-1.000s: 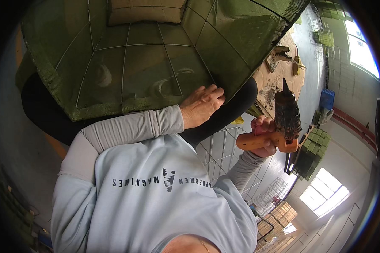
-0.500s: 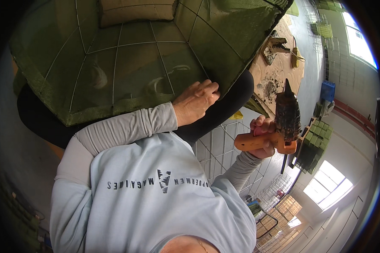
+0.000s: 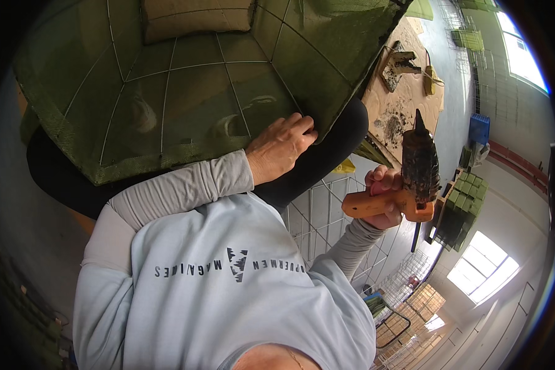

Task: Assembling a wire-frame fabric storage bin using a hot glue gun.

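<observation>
A large wire frame covered in green mesh fabric (image 3: 185, 92) rests across my lap and fills the upper left. My left hand (image 3: 282, 151) lies on its lower right edge, fingers curled and pressing the fabric against the wire rim. My right hand (image 3: 383, 196) is off to the right, clear of the frame, gripping the orange handle of a glue gun (image 3: 413, 179). The gun's dark, glue-crusted barrel points up and away from me. Its cord hangs down below the handle.
A brown board (image 3: 401, 98) strewn with scraps and small tools lies beyond the frame at the upper right. White wire grid panels (image 3: 320, 216) stand by my right leg. Green crates (image 3: 459, 206) and a blue crate (image 3: 478, 128) sit on the floor farther right.
My left hand has slid a little along the frame's edge and stays pressed on the fabric. The glue gun remains held out to the right, barely moved.
</observation>
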Demonstrator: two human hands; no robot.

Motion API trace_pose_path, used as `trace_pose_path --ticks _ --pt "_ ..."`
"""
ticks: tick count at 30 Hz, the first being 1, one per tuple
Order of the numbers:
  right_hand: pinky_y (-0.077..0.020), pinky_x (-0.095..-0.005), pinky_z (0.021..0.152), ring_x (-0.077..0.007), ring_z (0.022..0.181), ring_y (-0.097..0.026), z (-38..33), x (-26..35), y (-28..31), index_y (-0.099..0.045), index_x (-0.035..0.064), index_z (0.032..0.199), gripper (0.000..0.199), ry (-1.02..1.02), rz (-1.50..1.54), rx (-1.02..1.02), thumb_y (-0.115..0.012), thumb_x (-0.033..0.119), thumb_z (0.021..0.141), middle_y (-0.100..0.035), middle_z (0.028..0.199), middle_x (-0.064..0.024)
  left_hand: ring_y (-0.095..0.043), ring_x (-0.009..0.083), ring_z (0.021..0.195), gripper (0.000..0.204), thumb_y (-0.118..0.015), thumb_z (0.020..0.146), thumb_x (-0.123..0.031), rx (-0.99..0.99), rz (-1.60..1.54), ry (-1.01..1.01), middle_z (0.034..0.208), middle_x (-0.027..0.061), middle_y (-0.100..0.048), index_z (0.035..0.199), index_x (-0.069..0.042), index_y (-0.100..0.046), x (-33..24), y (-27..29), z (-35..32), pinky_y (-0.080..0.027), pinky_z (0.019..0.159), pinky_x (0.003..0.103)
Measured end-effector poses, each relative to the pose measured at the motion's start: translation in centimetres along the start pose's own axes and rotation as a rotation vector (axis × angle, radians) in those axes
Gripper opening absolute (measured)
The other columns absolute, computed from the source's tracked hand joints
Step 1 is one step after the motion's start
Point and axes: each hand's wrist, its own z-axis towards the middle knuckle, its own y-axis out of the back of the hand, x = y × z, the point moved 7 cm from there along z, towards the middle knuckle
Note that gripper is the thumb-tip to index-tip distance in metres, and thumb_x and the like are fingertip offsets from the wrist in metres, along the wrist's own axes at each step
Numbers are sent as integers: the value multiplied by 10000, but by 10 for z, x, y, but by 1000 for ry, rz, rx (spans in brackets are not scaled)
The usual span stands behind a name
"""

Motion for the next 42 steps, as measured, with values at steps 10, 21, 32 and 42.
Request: trace_pose_path --ticks 10,21,32,42 --pt "-383 -391 880 -283 1052 -453 8 -2 -7 -448 79 1026 417 -10 13 30 -698 140 698 -456 939 -85 -547 222 989 277 -579 734 2 -39 71 -47 1018 73 -539 1006 -27 -625 -6 -6 1 -476 848 341" --pt "-380 -397 883 -278 1054 -488 8 -8 -25 -490 74 1048 424 -64 19 94 -722 139 699 -523 995 -84 -539 219 1000 229 -628 729 -14 5 80 -76 1033 63 -543 957 -38 -617 -7 -9 5 -473 838 338" --pt "-426 -442 819 -345 1034 -507 0 -13 -16 -506 34 1030 403 -32 -8 29 -671 165 686 -529 921 -142 -540 252 996 333 -568 754 61 61 28 -32 1028 70 -552 1069 -18 -639 -4 -2 -1 -473 882 363" --pt "-431 -435 864 -336 1095 -506 11 -15 -17 -490 38 1068 394 -12 63 15 -644 122 715 -537 1004 -139 -542 255 1014 329 -733 713 -19 -37 -294 59 1030 77 -545 1030 -6 -647 13 -3 6 -463 919 357"
